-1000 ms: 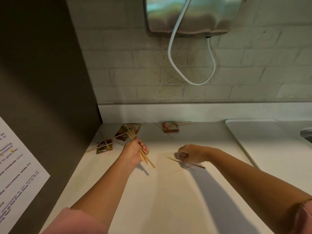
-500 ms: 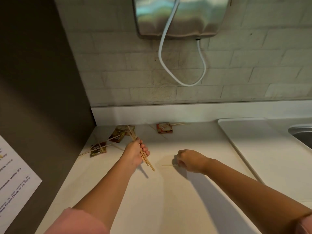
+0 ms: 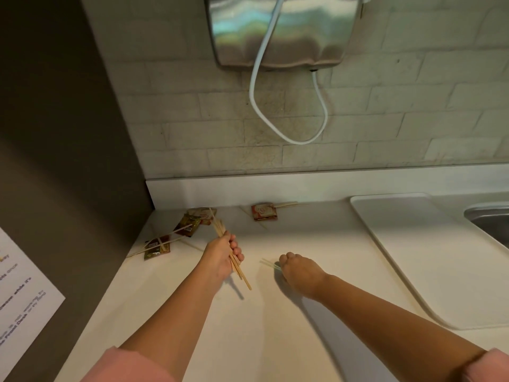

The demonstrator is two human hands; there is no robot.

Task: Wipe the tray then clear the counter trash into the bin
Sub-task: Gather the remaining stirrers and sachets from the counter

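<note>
Counter trash, wooden sticks and small packets, lies on the left and middle of the pale counter (image 3: pixel 275 340); left hand (image 3: pixel 220 257), centre-left of the frame, fingers curled tight round a bundle of sticks (image 3: pixel 243 277) that juts out above and below the fist, the lower ends slanting toward the counter; right hand (image 3: pixel 301 274), just right of centre, knuckles up, fingers curled down and pinching two thin loose sticks (image 3: pixel 267 262) whose ends show at its left; the hands near each other, not touching; pink sleeves (image 3: pixel 129 365) at the bottom edge; beyond the left hand, brown packets (image 3: pixel 187 225) with further sticks laid across them, in the counter's back left corner; a red packet (image 3: pixel 264 211) alone by the back upstand, more sticks touching its right side; white tray (image 3: pixel 427 244) flat on the counter at the right of the frame, well apart from both hands; steel sink (image 3: pixel 493 224) at the far right edge; tiled wall (image 3: pixel 413 106) behind; metal wall unit (image 3: pixel 281 28) at the top centre, white cord (image 3: pixel 256 78) looping below it; dark side panel (image 3: pixel 55 133) at the left, printed notice (image 3: pixel 19 299) on it, text too blurred to read.
</note>
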